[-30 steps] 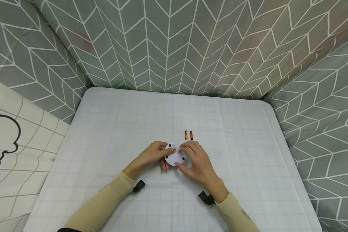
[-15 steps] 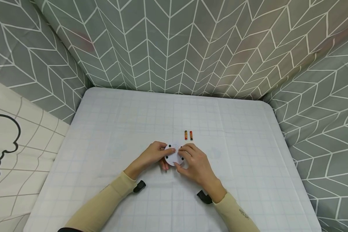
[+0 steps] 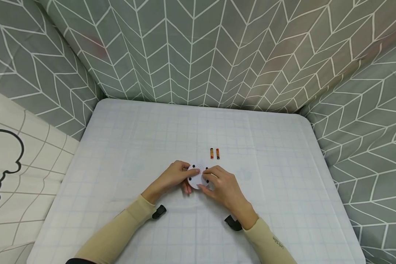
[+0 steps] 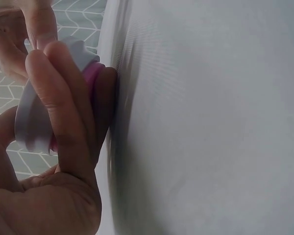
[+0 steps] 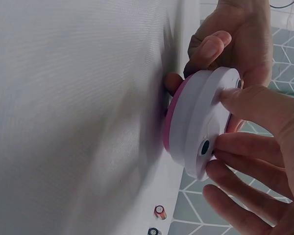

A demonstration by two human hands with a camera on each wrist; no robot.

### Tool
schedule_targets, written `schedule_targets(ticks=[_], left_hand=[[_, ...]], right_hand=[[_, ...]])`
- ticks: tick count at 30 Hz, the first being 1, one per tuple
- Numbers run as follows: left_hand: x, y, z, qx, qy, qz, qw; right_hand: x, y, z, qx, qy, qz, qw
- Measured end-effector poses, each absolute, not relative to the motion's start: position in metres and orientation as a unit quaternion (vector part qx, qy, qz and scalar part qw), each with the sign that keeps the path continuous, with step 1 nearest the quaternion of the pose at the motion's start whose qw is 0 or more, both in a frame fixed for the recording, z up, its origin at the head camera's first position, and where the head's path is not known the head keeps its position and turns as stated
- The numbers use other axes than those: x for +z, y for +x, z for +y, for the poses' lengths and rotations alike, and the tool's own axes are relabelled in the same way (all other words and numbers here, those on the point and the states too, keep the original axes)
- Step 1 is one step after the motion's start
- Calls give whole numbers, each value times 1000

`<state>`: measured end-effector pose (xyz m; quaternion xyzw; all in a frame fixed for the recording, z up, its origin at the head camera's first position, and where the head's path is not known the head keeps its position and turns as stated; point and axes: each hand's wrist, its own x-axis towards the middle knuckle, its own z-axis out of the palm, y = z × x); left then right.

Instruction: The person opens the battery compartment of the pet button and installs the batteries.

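Note:
Between both hands is a round white device [image 3: 195,181] with a pink front [image 5: 170,128], its back turned up. Small holes and black round feet show on that back. My left hand [image 3: 177,171] grips the left side, thumb on top and fingers underneath. My right hand [image 3: 222,184] holds thumb and fingertips against the right part of the back, the thumb near the lower rim. In the right wrist view the thumb and index fingertip lie on the back, either side of a bare patch, and the outer fingers spread off it.
Two small orange-and-black batteries, a left one [image 3: 212,153] and a right one [image 3: 217,154], lie just beyond the right hand. A white cloth with a faint grid covers the table [image 3: 145,135]. Patterned curtains [image 3: 191,55] hang behind and beside it.
My right hand has shifted slightly left and down over the device, then stayed almost still. The left hand keeps its grip, and the batteries lie where they were.

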<state>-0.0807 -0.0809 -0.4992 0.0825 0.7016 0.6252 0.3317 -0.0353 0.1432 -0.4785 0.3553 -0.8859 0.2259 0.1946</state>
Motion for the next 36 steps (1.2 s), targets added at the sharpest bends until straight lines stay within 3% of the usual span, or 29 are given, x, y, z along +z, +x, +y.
schedule_targets(ticks=[36], left_hand=[[-494, -82, -86, 647, 102, 680, 330]], right_hand=[[-486, -40, 140, 271, 384, -843, 261]])
